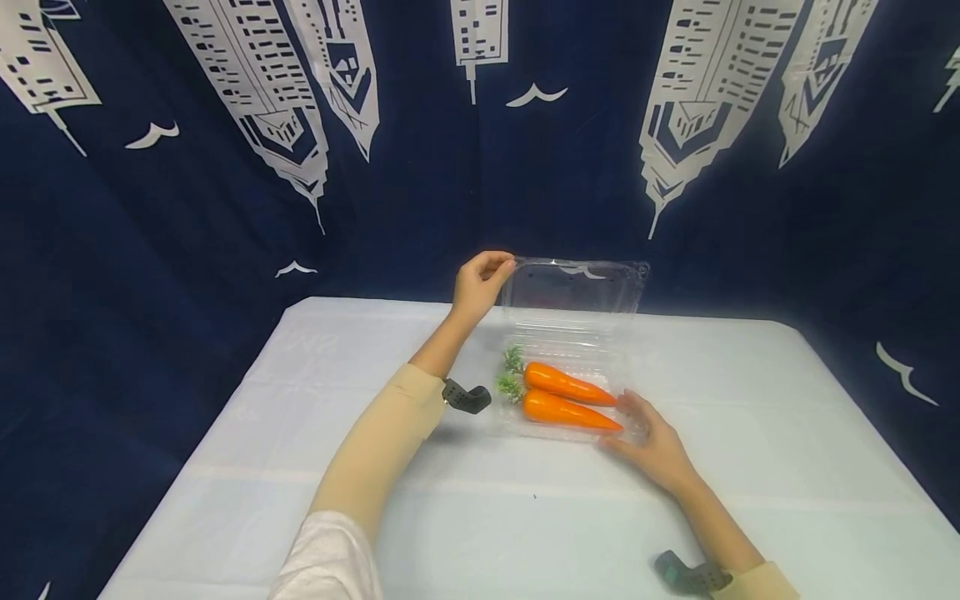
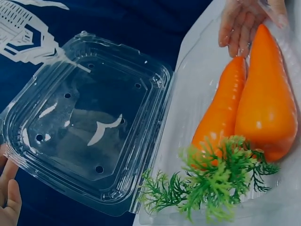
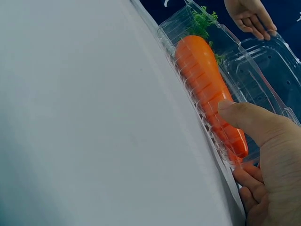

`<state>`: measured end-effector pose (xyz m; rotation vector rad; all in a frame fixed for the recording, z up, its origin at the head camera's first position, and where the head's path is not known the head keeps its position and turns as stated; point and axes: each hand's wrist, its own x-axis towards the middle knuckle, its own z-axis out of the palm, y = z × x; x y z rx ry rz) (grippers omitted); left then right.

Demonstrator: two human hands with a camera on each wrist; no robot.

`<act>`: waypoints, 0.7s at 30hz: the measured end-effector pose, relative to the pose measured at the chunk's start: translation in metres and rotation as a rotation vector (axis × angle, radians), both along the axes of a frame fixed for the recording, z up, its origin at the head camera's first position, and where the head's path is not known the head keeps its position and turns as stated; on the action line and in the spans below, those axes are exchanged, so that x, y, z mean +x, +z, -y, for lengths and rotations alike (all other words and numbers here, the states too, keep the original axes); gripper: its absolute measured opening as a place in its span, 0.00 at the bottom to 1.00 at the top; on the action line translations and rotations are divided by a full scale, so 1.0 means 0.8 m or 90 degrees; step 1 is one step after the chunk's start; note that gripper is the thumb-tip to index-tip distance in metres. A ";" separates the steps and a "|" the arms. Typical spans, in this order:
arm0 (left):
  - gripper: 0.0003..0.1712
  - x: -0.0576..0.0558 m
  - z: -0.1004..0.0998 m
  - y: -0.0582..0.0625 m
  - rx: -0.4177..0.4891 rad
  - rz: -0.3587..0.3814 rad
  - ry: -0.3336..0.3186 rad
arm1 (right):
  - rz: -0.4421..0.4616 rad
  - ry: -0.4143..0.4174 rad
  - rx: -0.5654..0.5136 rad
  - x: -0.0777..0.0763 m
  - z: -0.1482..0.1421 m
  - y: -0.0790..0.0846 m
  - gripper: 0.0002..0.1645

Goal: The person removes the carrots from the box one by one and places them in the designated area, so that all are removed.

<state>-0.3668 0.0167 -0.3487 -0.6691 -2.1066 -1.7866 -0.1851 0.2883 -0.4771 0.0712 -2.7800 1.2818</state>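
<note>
A clear plastic clamshell container [image 1: 517, 429] lies unfolded on the table, its lid [image 1: 577, 287] tilted up at the back. Inside the base, two orange carrots [image 1: 558, 408] lie side by side, green tufts [image 1: 512, 383] to the left and tips to the right. With thumb and fingers my left hand [image 1: 483, 283] pinches the lid's upper left corner; the left wrist view catches only part of this hand [image 2: 8, 197] at its edge. My right hand [image 1: 652, 442] holds the base's right end, its thumb [image 3: 249, 117] along the front wall and its fingers round the end by the carrot tips.
A white cloth covers the table [image 1: 300, 433]. Behind it hangs a dark blue curtain [image 1: 480, 192] printed with white buildings and birds, close to the raised lid. Each wrist wears a dark strap-like device [image 1: 467, 397].
</note>
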 end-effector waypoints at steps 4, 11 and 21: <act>0.17 -0.006 0.002 -0.002 0.026 0.055 -0.030 | 0.003 0.001 0.006 -0.001 0.000 -0.001 0.57; 0.24 -0.009 0.008 -0.015 0.012 0.160 -0.039 | 0.007 -0.002 0.016 -0.002 -0.002 -0.003 0.58; 0.25 -0.013 0.010 -0.049 -0.035 0.185 -0.042 | -0.002 0.002 0.018 -0.002 -0.001 -0.002 0.57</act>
